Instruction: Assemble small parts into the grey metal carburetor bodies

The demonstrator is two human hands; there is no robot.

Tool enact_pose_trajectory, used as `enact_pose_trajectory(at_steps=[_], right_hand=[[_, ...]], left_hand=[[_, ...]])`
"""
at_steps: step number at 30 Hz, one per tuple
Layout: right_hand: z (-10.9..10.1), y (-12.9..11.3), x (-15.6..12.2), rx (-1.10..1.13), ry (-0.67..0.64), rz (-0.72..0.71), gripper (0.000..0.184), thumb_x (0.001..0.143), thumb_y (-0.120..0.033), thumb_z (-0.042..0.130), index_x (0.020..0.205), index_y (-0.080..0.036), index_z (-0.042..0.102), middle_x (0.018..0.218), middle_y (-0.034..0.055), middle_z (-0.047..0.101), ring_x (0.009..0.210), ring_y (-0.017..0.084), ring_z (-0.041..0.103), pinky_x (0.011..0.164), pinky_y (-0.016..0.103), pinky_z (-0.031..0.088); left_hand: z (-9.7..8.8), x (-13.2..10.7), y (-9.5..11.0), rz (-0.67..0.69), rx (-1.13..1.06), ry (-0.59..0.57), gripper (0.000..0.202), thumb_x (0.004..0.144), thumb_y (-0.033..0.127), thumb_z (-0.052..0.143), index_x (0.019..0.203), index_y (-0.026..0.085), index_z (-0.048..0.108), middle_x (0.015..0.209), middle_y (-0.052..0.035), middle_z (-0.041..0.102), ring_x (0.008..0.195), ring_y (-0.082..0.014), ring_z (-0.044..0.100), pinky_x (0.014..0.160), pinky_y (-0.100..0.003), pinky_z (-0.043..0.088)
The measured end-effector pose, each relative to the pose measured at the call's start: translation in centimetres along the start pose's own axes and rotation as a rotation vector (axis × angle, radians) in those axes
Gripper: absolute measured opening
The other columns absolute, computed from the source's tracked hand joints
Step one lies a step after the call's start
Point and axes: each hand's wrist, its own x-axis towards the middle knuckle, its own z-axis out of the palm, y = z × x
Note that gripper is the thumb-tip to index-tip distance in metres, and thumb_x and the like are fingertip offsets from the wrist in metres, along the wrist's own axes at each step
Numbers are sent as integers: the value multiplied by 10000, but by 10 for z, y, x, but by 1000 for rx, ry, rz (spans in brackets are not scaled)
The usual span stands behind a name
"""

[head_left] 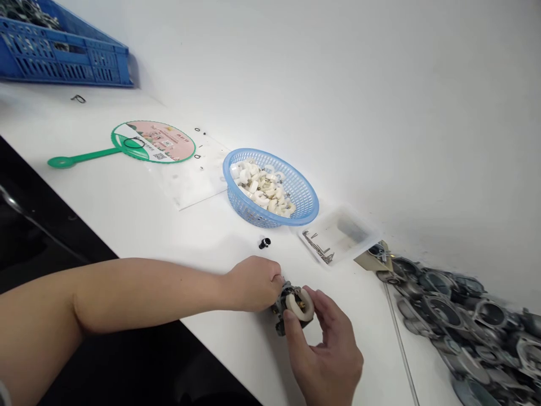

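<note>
We work at a long white desk (127, 186) set against a white wall (338, 84), with a dark floor (51, 237) beyond its edge at lower left. A heap of cast-metal housings (456, 321) fills the right of the frame, and a blue plastic crate (67, 59) sits at upper left. Mid-frame stand a blue mesh basket (270, 186) of white pieces (260, 189) and a clear plastic box (338, 234) holding L-shaped hex keys (316, 247). Further left, a green-rimmed hand fan (152, 142) lies partly on a clear plastic sheet (190, 175).

Our left arm (135, 293) reaches in from the left edge, low over the desk, with the left hand (253, 285) curled closed against one side of a small carburetor (291, 307). Our right hand (327, 358) comes up from the bottom, its thumb and fingers (321, 301) narrowed around the white ring (302, 304) on the carburetor's other side. So both hands hold it just above the desk, near the lower middle of the frame.

The desk's dark front edge runs just below our left forearm. A small black fitting (264, 243) stands on the desk between our hands and the basket.
</note>
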Motion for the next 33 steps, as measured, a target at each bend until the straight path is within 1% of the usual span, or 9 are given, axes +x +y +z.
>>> enact_pose_trajectory(at_steps=[2,8,11,13,16,20,22,26,33], right_hand=[[1,0,-2,54,-1,91,501,696,-397,682,1120,-152,575,1017,116,674,904,258,649,808,405,538],[0,-2,-3,156,-29,199,475,672,-420,700,1055,-154,609,1024,119,677,937,265,647,829,401,533],[-1,-2,-4,196,-46,263,471,664,-418,711,1044,-156,617,1030,122,677,937,271,649,826,405,534],[-1,-3,-4,227,-49,301,468,664,-410,716,1043,-156,617,1042,127,673,944,274,648,841,417,529],[0,-7,-4,294,-36,316,469,657,-388,729,1041,-148,607,1087,142,654,994,284,629,889,447,507],[0,-14,-3,407,-33,382,425,667,-349,733,1019,-158,591,1119,143,639,1034,286,611,934,493,474],[0,-14,-3,444,-52,386,387,678,-336,728,995,-155,600,1134,153,630,1042,289,606,930,497,479],[2,-7,-5,443,-78,330,322,692,-326,721,951,-155,638,1152,164,620,1045,296,604,907,494,499],[3,7,-7,404,-90,274,328,702,-341,714,968,-155,666,1140,153,630,1041,292,606,854,455,542]], left_hand=[[-1,0,1,-2,5,7,270,833,287,357,586,184,394,581,0,520,565,-138,464,484,-241,303],[3,-4,1,-42,-31,27,271,852,291,348,633,183,463,648,-33,586,617,-157,522,515,-250,347],[6,-5,0,-44,-35,49,275,860,291,339,643,181,469,668,-41,602,628,-162,536,527,-260,354],[6,-5,0,-41,-23,60,274,859,286,334,639,182,458,670,-40,603,626,-162,536,528,-264,352],[5,-6,1,-34,-4,53,277,861,291,324,635,185,445,659,-34,595,622,-162,531,524,-264,345],[2,-7,3,-32,21,43,283,862,297,322,648,183,467,649,-31,581,616,-162,523,519,-263,333],[2,-7,3,-31,31,44,283,862,299,327,661,181,487,649,-32,580,611,-162,520,515,-264,324],[3,-7,2,-10,46,50,290,866,298,328,677,180,513,656,-34,589,613,-166,521,522,-267,321],[3,-7,2,-11,33,41,296,870,288,325,688,174,528,668,-42,600,617,-162,521,530,-261,335]])
